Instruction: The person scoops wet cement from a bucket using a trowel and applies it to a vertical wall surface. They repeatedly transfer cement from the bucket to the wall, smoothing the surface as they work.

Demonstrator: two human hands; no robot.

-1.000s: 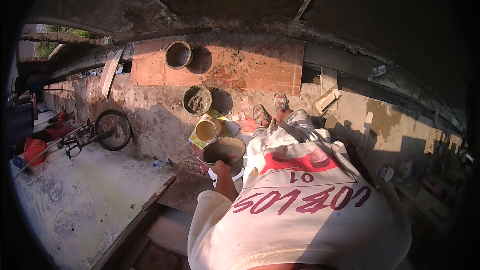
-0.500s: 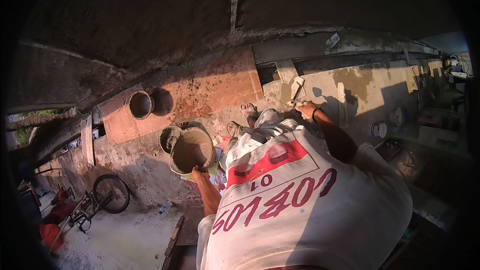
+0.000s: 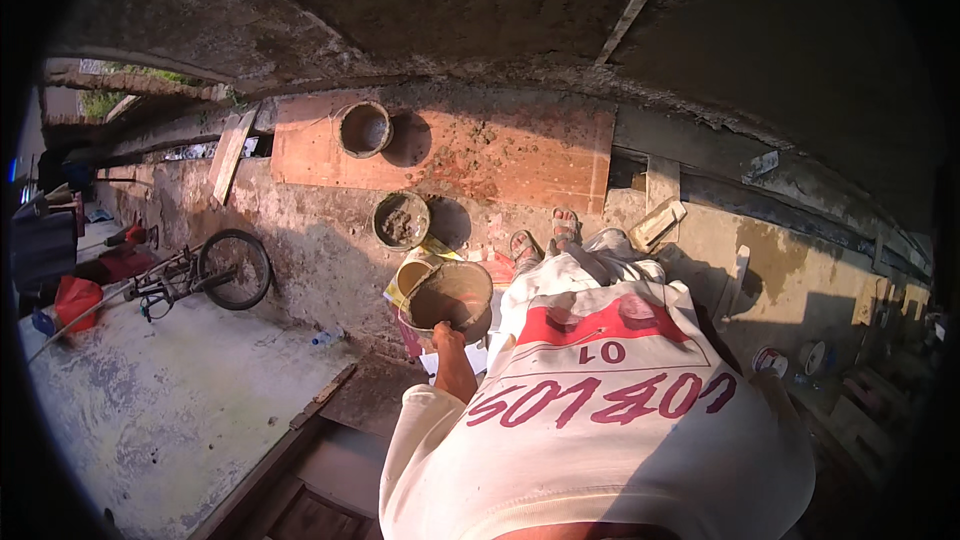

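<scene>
White long-sleeved shirt (image 3: 600,420) with red print, sandals (image 3: 545,235) on feet

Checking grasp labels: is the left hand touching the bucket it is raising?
Touching. The head view shows the left hand gripping the near rim of the mortar-smeared bucket, with no gap between them.

A flat yellow package (image 3: 398,292) lies beneath the buckets; no signs or screens show.

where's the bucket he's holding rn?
Head view, centre-left: the mortar bucket is in the left hand, gripped at its near rim, above a yellow bucket and left of the sandalled feet.
</scene>
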